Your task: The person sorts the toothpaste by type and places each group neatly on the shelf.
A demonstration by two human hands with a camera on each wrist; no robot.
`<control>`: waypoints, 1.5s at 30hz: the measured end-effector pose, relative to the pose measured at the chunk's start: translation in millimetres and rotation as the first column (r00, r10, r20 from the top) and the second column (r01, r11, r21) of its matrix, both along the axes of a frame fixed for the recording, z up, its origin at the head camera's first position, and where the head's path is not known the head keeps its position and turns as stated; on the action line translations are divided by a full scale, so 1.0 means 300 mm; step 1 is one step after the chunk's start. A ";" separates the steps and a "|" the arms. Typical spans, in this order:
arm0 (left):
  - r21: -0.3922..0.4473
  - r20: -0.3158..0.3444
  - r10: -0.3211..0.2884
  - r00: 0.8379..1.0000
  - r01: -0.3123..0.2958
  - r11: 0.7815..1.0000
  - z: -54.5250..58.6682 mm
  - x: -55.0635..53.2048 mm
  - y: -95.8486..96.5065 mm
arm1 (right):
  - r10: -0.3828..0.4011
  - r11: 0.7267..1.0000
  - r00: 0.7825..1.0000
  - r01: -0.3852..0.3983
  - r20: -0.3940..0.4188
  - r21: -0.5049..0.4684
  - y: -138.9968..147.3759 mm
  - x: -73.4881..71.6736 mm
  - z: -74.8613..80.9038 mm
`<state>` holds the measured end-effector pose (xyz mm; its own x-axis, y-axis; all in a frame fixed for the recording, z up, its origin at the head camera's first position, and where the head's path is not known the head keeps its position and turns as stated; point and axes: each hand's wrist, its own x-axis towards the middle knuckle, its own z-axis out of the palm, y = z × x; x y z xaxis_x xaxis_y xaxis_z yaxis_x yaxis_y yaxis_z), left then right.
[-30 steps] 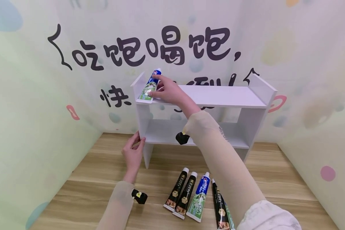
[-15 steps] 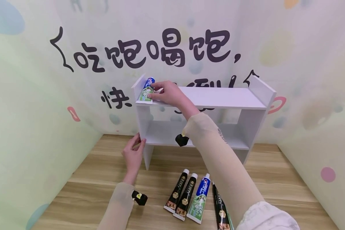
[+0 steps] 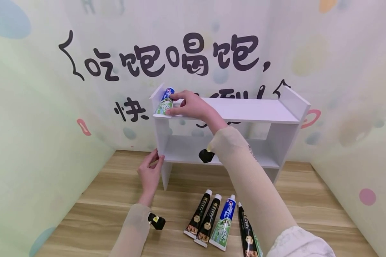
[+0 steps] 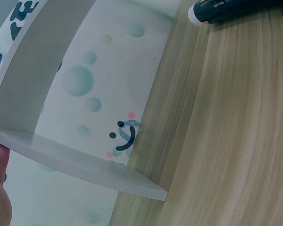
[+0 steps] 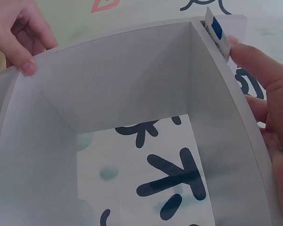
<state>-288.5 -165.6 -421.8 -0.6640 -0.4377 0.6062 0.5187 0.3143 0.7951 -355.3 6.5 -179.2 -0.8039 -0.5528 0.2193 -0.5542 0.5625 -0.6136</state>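
In the head view the tube (image 3: 163, 103) lies along the top left end of the shelf (image 3: 244, 109), long axis front to back, flat end at the front edge, cap end toward the wall and hard to make out; the right hand (image 3: 193, 105), just right of it, grips its right edge, and the left hand (image 3: 149, 173), lower down, pinches the shelf's left side. The left wrist view crops the left hand and a black tube (image 4: 240, 9). In the right wrist view only the tube's flat end shows, touched by the cut-off right hand.
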 end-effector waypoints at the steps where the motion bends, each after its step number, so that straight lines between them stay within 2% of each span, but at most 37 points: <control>1: 0.000 -0.001 0.005 1.000 -0.005 1.000 -0.012 -0.011 -0.003 | -0.002 1.000 1.000 0.002 0.000 -0.002 0.000 0.000 -0.002; 5: -0.009 -0.010 0.025 1.000 -0.025 1.000 -0.014 -0.013 0.000 | -0.014 1.000 1.000 0.014 -0.008 -0.002 -0.003 0.006 -0.003; 14: 0.017 -0.009 -0.026 1.000 0.026 1.000 -0.015 -0.009 -0.005 | -0.004 1.000 0.998 0.004 -0.062 -0.008 -0.006 0.017 -0.005; 22: 0.011 -0.015 -0.022 1.000 0.022 1.000 -0.017 -0.009 -0.011 | -0.001 1.000 0.998 0.001 -0.065 0.008 -0.011 0.020 -0.002; 28: 0.004 -0.017 -0.025 1.000 0.025 1.000 -0.014 -0.011 -0.013 | -0.015 1.000 0.994 0.016 -0.107 0.007 -0.005 0.024 0.005; 32: 0.010 -0.001 -0.026 1.000 0.026 1.000 -0.014 -0.012 -0.009 | -0.021 0.999 0.981 0.013 -0.193 -0.043 0.013 0.041 0.008; 36: 0.000 -0.001 0.006 1.000 -0.006 1.000 -0.014 -0.016 -0.003 | -0.048 0.996 0.959 0.025 -0.280 -0.088 0.044 0.075 0.010; 40: -0.006 -0.019 0.029 0.999 -0.029 1.000 -0.013 -0.018 0.001 | -0.081 0.992 0.942 0.043 -0.326 -0.121 0.084 0.118 0.006; 45: 0.010 -0.011 0.010 1.000 -0.010 1.000 -0.016 -0.018 0.001 | -0.119 0.985 0.912 0.059 -0.392 -0.161 0.146 0.187 -0.019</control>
